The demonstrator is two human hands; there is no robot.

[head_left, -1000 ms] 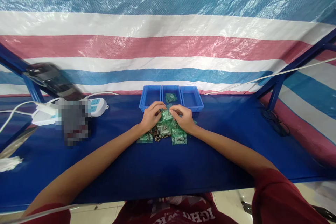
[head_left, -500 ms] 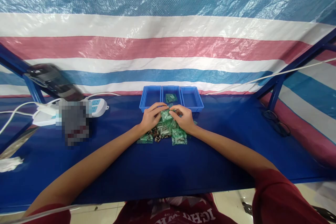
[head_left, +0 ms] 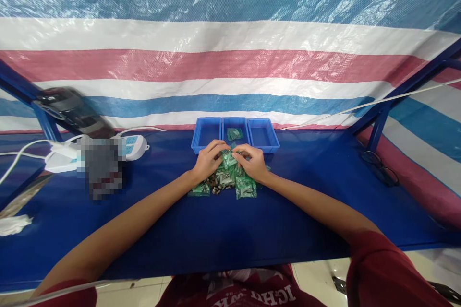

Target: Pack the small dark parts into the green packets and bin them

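Note:
Between my hands is a small green-tinted plastic bag (head_left: 228, 158) with metal-looking parts inside. My left hand (head_left: 208, 160) pinches its left top edge, and my right hand (head_left: 252, 160) pinches its right side with curled fingers. Under and around them lies a pile of similar green bags (head_left: 246, 188) and loose brownish metal parts (head_left: 215, 186); the hands cover some of the pile. Just beyond my fingertips, the middle blue tray (head_left: 242, 123) holds one green bag (head_left: 234, 134).
A left blue tray (head_left: 208, 130) and a right blue tray (head_left: 262, 133) flank the middle one. To the left are a white power strip (head_left: 136, 147), a dark blurred object (head_left: 103, 168) and a dark bottle (head_left: 77, 111). Eyeglasses (head_left: 380, 169) lie at the right by the blue frame.
Almost nothing differs. Both hands stay on the bag over the pile, with only a very slight shift of the left fingers.

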